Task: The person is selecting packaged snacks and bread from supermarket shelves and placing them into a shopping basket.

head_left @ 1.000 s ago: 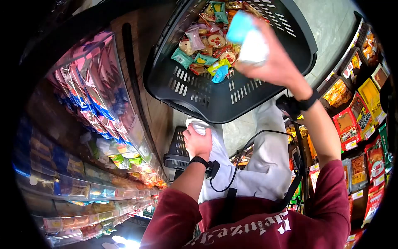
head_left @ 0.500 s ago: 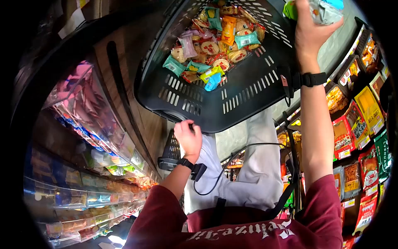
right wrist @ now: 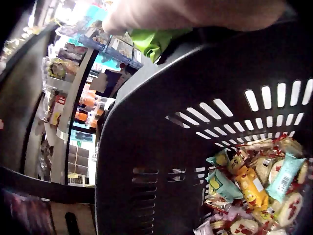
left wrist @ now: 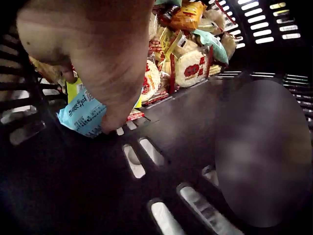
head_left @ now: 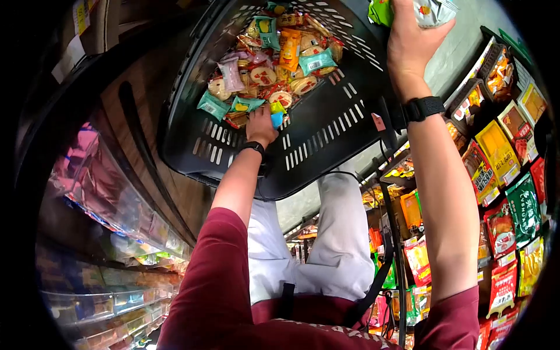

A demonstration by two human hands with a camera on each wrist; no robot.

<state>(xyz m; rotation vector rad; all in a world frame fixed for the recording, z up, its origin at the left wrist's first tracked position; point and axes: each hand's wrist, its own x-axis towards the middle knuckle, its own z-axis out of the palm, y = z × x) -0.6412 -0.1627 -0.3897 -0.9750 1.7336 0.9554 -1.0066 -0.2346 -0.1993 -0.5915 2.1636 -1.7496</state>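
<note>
My left hand (head_left: 262,125) reaches into a black plastic basket (head_left: 185,137), at the near edge of a pile of small wrapped snacks. Thumb and fingers close about a light-blue snack packet (left wrist: 84,115); a yellow packet (left wrist: 73,91) lies right behind it, and my palm hides most of the fingers. Up at the basket's right rim, my right hand (head_left: 415,51) grips a bunch of snack packets, one green (head_left: 380,11) and one silvery white (head_left: 434,13). The green wrapper (right wrist: 152,43) also hangs below that hand in the right wrist view.
In the basket, round crackers (head_left: 263,76), an orange packet (head_left: 290,49) and teal packets (head_left: 317,61) lie heaped. Shelves of bagged snacks (head_left: 499,153) run along the right. Clear plastic bins (head_left: 108,181) line the left, close to the basket.
My left hand has moved from the basket's near rim into it, to the blue packet. The right hand swung from over the pile out to the right rim, still holding packets.
</note>
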